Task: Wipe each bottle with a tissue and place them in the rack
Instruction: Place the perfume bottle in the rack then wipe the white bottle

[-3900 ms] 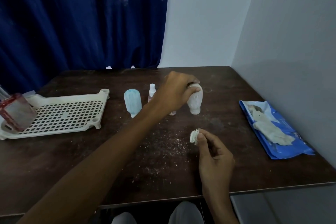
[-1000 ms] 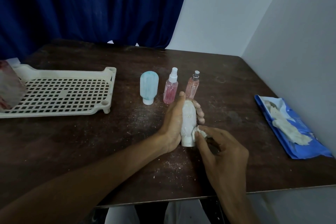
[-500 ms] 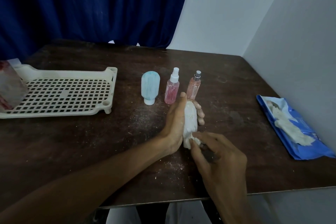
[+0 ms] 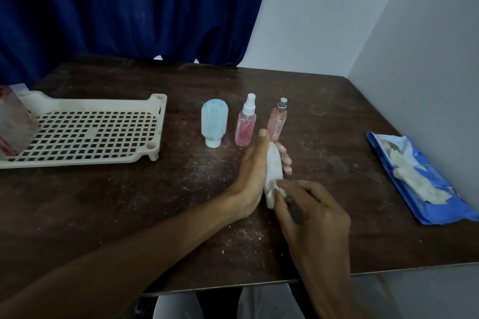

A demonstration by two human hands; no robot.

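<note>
My left hand [image 4: 252,176] grips a white bottle [image 4: 273,168] above the table's middle, its cap end pointing toward me. My right hand [image 4: 311,217] pinches a small crumpled tissue [image 4: 280,187] against the bottle's lower part. Behind them stand a pale blue bottle [image 4: 214,122] on its cap, a pink spray bottle with a white top [image 4: 245,124] and a pink spray bottle with a silver top [image 4: 277,122]. The cream plastic rack [image 4: 85,134] lies at the left, with one reddish bottle [image 4: 14,122] at its left end.
A blue tissue pack [image 4: 425,176] lies open at the right, near the grey wall. White crumbs are scattered on the dark wooden table [image 4: 129,202]. A blue curtain hangs behind the table.
My left hand lifted the white bottle from the row and brought it nearer. Over the last second my right hand slid the tissue down the bottle toward its cap end.
</note>
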